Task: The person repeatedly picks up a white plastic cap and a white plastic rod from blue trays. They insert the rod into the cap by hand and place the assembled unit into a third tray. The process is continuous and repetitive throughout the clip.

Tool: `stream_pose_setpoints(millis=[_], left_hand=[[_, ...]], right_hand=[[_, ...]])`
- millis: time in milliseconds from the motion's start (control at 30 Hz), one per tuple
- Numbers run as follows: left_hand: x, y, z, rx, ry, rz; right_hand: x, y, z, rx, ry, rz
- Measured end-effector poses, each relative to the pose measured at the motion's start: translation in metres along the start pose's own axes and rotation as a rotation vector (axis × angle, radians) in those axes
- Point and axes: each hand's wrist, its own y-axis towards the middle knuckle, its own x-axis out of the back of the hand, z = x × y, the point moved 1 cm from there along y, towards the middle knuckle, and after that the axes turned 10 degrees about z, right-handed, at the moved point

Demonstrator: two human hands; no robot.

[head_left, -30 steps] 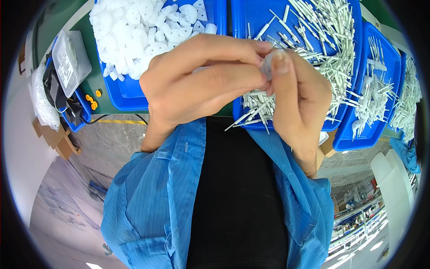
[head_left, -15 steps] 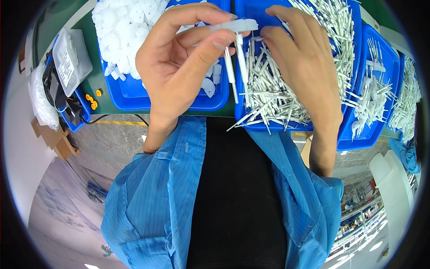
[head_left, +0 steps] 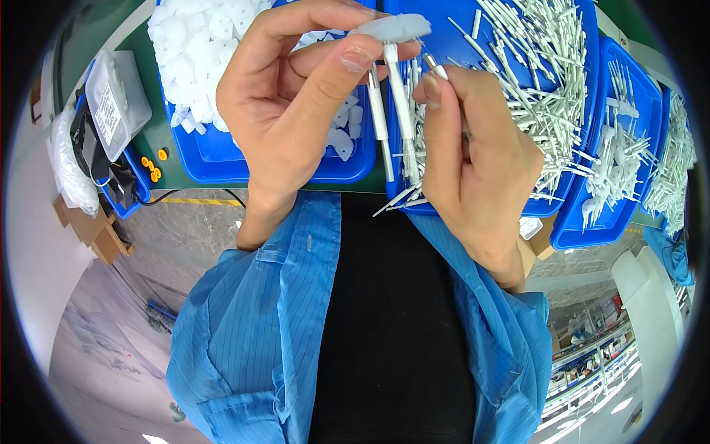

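Note:
My left hand (head_left: 288, 103) pinches a translucent white plastic piece (head_left: 396, 28) between thumb and fingers. Two thin white rods (head_left: 400, 96) with metal sections hang down from its underside. Just to the right, my right hand (head_left: 481, 148) is closed in a pinch on another white rod (head_left: 436, 68), whose metal tip points up toward the plastic piece. Tip and piece look slightly apart. Most of that rod is hidden by my fingers. Below and behind the right hand lies a blue tray (head_left: 444, 10) with many loose white rods (head_left: 543, 89).
Behind my left hand, a blue tray (head_left: 214, 166) holds a heap of white plastic pieces (head_left: 196, 55). Farther right, another blue tray (head_left: 573, 235) contains pieces with rods fitted (head_left: 617, 159). At left are small yellow round parts (head_left: 154, 170) and a clear plastic box (head_left: 126, 96).
My right hand has turned and come down from the rod tray, now pinching a rod near the plastic piece. The left hand still holds the piece with two rods, shifted slightly.

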Motion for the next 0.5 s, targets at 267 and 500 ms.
stream_pose_setpoints(millis=[267, 500], left_hand=[[-0.007, -0.007, 0.015, -0.165, -0.074, 0.009], [0.015, 0.003, -0.011, -0.019, -0.073, 0.223]], right_hand=[[0.01, 0.005, 0.004, 0.009, 0.196, 0.101], [0.009, 0.006, -0.005, -0.008, 0.409, 0.232]])
